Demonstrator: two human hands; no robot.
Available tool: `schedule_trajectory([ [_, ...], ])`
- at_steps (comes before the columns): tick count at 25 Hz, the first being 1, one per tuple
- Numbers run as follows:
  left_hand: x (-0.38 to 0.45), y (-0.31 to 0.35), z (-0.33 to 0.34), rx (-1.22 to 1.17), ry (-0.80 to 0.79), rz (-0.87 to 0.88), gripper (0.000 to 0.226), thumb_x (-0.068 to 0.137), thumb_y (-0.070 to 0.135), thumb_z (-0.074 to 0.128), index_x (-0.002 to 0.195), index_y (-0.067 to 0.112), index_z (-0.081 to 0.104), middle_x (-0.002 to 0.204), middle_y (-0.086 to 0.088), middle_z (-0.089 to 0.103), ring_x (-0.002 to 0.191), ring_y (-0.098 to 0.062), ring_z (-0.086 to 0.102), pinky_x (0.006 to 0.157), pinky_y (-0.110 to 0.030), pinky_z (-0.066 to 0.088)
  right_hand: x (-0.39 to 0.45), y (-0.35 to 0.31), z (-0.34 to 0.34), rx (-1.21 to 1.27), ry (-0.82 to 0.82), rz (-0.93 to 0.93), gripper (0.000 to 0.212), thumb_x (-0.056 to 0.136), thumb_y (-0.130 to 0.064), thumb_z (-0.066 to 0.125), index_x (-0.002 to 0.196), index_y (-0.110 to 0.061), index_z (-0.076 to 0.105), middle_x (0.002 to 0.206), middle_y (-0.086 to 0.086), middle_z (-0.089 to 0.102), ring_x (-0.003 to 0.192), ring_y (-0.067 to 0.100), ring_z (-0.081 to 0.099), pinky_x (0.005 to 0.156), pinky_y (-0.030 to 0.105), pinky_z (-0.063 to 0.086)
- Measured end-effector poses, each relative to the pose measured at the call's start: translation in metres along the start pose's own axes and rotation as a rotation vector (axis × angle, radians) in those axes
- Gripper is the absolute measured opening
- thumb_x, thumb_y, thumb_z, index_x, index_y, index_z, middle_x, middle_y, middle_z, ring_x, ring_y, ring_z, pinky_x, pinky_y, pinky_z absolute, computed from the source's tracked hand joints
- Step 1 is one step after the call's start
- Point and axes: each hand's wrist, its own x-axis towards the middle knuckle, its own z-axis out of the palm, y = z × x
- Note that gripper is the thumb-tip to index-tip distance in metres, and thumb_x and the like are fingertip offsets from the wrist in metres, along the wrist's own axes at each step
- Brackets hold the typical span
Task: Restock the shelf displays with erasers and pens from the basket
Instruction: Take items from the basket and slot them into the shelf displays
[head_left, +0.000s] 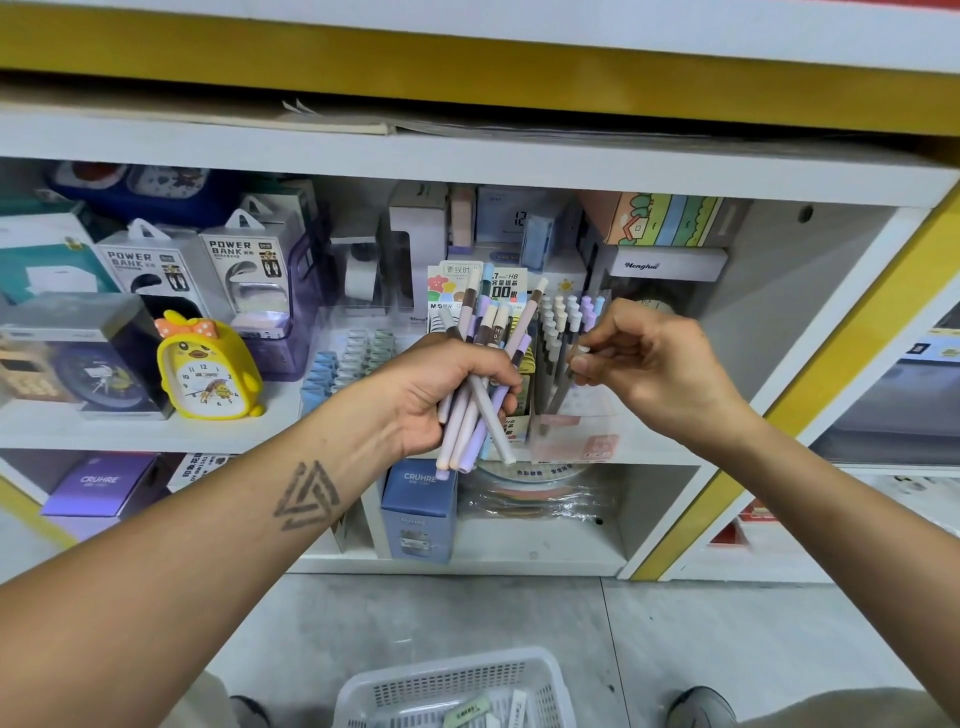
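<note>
Two boxed power banks (200, 270) stood at the left of the middle shelf (130, 431), with a yellow duck alarm clock (207, 366) just in front of them and to their right. Right of the clock, rows of pale blue and green clips (353, 358) lay on the same shelf. The left hand (441, 395) was raised before the shelf, its fingers curled round a bundle of pens (480, 384) in lilac, pink, cream and brown; the pens fanned out above and below the fist. Just right of the bundle, a clear pen display (569, 364) stood on the shelf, holding upright pens with pale caps. The right hand (654, 364) was at that display, thumb and fingertips pinching the upper part of a single grey pen (563, 387) whose lower end sat inside the display; the remaining fingers were curled. Below, on the lower shelf, a blue Cruhre box (418, 512) stood beside a plastic-wrapped round pack (540, 491). On the floor (467, 613) at the bottom edge, a white perforated basket (452, 686) held several erasers (483, 709), lying well apart from both hands. A shoe (701, 706) was visible to the right of the basket.
</note>
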Motion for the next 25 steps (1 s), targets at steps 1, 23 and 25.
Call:
schedule_trajectory([
  [1, 0.0, 0.0, 0.0, 0.001, 0.001, 0.0, 0.018, 0.072, -0.009, 0.067, 0.06, 0.004, 0.072, 0.062, -0.015, 0.065, 0.052, -0.023, 0.064, 0.058, -0.028, 0.058, 0.0, 0.001, 0.001, 0.002, 0.004, 0.005, 0.022, 0.083, 0.0, 0.077, 0.082, -0.016, 0.063, 0.078, 0.003, 0.075, 0.074, 0.017, 0.074, 0.078, 0.042, 0.062],
  [23, 0.002, -0.002, 0.002, -0.027, -0.007, 0.007, 0.017, 0.072, -0.01, 0.066, 0.062, 0.003, 0.071, 0.064, -0.016, 0.064, 0.052, -0.024, 0.064, 0.055, -0.028, 0.056, -0.016, 0.01, 0.007, -0.798, -0.314, -0.032, 0.008, 0.089, -0.03, 0.068, 0.096, -0.031, 0.067, 0.09, -0.016, 0.067, 0.088, 0.015, 0.063, 0.071, 0.032, 0.049],
  [25, 0.002, -0.003, 0.003, -0.026, -0.01, 0.01, 0.017, 0.072, -0.01, 0.066, 0.062, 0.003, 0.07, 0.064, -0.017, 0.063, 0.052, -0.024, 0.063, 0.056, -0.028, 0.056, -0.014, 0.013, 0.012, -0.744, -0.278, -0.068, 0.012, 0.09, -0.016, 0.066, 0.092, -0.026, 0.072, 0.095, -0.009, 0.071, 0.09, 0.017, 0.063, 0.076, 0.034, 0.051],
])
